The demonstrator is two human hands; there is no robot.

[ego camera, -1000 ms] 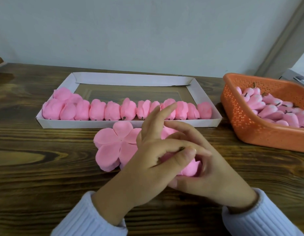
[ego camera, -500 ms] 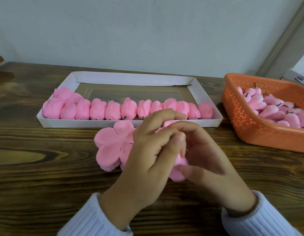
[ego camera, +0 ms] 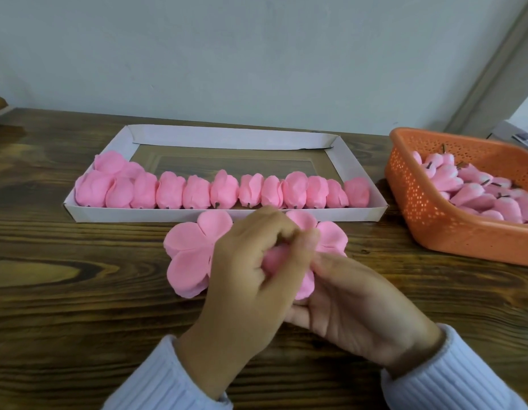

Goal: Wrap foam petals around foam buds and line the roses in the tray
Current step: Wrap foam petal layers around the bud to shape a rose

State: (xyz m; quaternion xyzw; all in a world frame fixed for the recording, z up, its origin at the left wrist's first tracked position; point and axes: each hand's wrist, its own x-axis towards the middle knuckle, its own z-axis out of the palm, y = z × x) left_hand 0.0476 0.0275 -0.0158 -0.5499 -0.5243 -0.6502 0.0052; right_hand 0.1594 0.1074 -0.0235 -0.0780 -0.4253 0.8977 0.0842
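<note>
**Inspector:** Left hand?

**Recorder:** The left hand point(ego camera: 248, 273) lies over a half-wrapped pink foam rose point(ego camera: 302, 287). Its fingers point(ego camera: 265, 229) are curled and bunched close together, gripping the top of the piece. The tip nearest the middle is blurred, and I cannot tell which finger it is.

**Inspector:** Right hand?

**Recorder:** The right hand point(ego camera: 354, 315) is palm up beneath the same rose, cupping it. Its thumb reaches in along the foam's right edge. Its fingers point(ego camera: 295, 318) curl under and are mostly hidden by the left hand, so I cannot tell how far they spread.

**Inspector:** Position of the piece?

**Recorder:** It is held between both hands, above the dark wooden table point(ego camera: 79, 291). It sits just in front of a stack of flat pink flower-shaped foam petal sheets point(ego camera: 188, 255). The stack lies on the table, touching or nearly touching the near wall of the shallow white cardboard tray point(ego camera: 227, 215).

**Inspector:** Tray contents?

**Recorder:** Finished pink foam roses point(ego camera: 197, 192) stand side by side in one row along the near wall, from the left end to the right, with dark stems toward that wall. One or two more sit behind the row at the left end. The far half of the tray shows bare floor.

**Inspector:** Anything else?

**Recorder:** An orange perforated plastic basket point(ego camera: 434, 223) stands at the right, near the tray's corner. It holds a heap of pale pink foam buds point(ego camera: 475, 190) with dark stems. Both wrists show white ribbed sleeves point(ego camera: 464, 380).
</note>
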